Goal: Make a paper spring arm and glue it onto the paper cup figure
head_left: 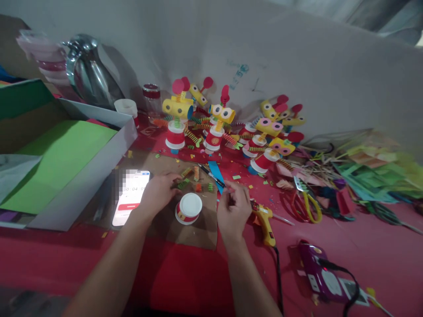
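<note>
My left hand (163, 191) reaches over the brown cardboard, fingers stretched out and apart, fingertips beside a green folded-paper spring (183, 183). My right hand (235, 209) is curled, with the near end of a black-and-silver pen (213, 176) at its pinched fingertips. The pen slants away over a blue paper strip (215, 172). Between my hands a red and white paper cup (189, 208) stands upside down on the cardboard (194, 237). Behind it sit several short paper springs, including an orange one (196, 173).
Several paper-cup robot figures (214, 132) stand at the back. On the left are a lit phone (132, 198), a box (95, 171) of coloured paper and a metal jug (92, 70). A yellow glue gun (265, 224), scissors (306, 202) and a purple device (319, 268) lie on the right.
</note>
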Demonstrator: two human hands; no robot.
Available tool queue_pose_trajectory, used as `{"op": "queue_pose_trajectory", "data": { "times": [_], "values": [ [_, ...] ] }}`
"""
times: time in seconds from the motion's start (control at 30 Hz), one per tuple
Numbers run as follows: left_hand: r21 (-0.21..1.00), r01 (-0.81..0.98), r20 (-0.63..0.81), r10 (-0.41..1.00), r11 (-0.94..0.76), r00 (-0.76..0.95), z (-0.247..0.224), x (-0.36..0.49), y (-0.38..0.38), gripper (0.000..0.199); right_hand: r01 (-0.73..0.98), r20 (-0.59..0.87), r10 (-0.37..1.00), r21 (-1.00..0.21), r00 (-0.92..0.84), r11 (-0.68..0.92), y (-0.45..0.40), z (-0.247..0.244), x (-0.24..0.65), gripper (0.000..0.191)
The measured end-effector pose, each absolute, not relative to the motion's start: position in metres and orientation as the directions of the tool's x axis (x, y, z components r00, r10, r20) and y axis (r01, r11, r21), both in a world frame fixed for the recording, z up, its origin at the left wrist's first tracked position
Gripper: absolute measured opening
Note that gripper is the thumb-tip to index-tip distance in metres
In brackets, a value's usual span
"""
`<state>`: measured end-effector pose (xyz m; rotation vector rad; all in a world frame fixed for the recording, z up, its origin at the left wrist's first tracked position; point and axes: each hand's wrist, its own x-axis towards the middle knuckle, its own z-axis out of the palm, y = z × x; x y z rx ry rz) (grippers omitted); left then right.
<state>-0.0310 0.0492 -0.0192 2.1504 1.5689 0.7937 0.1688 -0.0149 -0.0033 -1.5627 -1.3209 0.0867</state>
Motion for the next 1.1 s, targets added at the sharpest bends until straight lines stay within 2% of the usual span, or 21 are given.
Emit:
{"op": "queue_pose_trajectory", "data": {
  "times": [0.1, 0.2, 0.33, 0.43, 0.6, 0.7, 0.83, 0.9, 1.0, 1.1],
  "values": [
    [0.619, 0.729, 0.228, 0.955, -0.292, 0.188, -0.018, -0.031, 0.050, 0.025, 0.714, 0.386, 0.882, -0.695, 0.271, 0.085, -0.009, -0.013, 0.167, 0.036],
    [0.687, 0.691, 0.220, 0.970, -0.226, 0.099, -0.017, -0.029, 0.050, 0.019, 0.730, 0.313, 0.931, -0.679, 0.186, 0.082, -0.003, -0.024, 0.164, 0.047],
    [0.753, 0.635, 0.226, 0.974, -0.175, 0.000, -0.011, -0.027, 0.049, 0.017, 0.747, 0.302, 0.942, -0.658, 0.148, 0.094, 0.001, -0.034, 0.165, 0.052],
    [0.821, 0.558, 0.172, 0.984, -0.123, -0.036, -0.003, -0.025, 0.045, 0.015, 0.784, 0.276, 0.954, -0.616, 0.121, 0.079, 0.002, -0.037, 0.167, 0.051],
    [0.962, 0.270, 0.061, 0.997, -0.044, -0.055, 0.006, -0.021, 0.038, 0.025, 0.791, 0.311, 0.937, -0.608, 0.158, 0.068, 0.003, -0.034, 0.170, 0.037],
    [0.979, 0.200, 0.058, 0.996, -0.044, -0.064, 0.004, -0.020, 0.037, 0.026, 0.783, 0.324, 0.931, -0.618, 0.167, 0.074, 0.003, -0.032, 0.169, 0.039],
    [0.982, 0.182, 0.055, 0.997, -0.044, -0.056, -0.001, -0.020, 0.039, 0.024, 0.774, 0.277, 0.958, -0.622, 0.078, 0.117, 0.004, -0.034, 0.166, 0.048],
    [0.982, 0.185, 0.048, 0.998, -0.039, -0.046, -0.002, -0.020, 0.039, 0.022, 0.757, 0.266, 0.962, -0.641, 0.060, 0.130, 0.005, -0.035, 0.165, 0.045],
    [0.985, 0.167, 0.037, 0.998, -0.030, -0.041, 0.000, -0.018, 0.038, 0.021, 0.697, 0.287, 0.947, -0.709, 0.144, 0.108, 0.007, -0.033, 0.165, 0.032],
    [0.994, 0.108, 0.024, 0.999, -0.020, -0.035, 0.006, -0.014, 0.035, 0.021, 0.504, 0.261, 0.930, -0.858, 0.258, 0.101, 0.005, -0.024, 0.165, 0.029]
  ]
}}
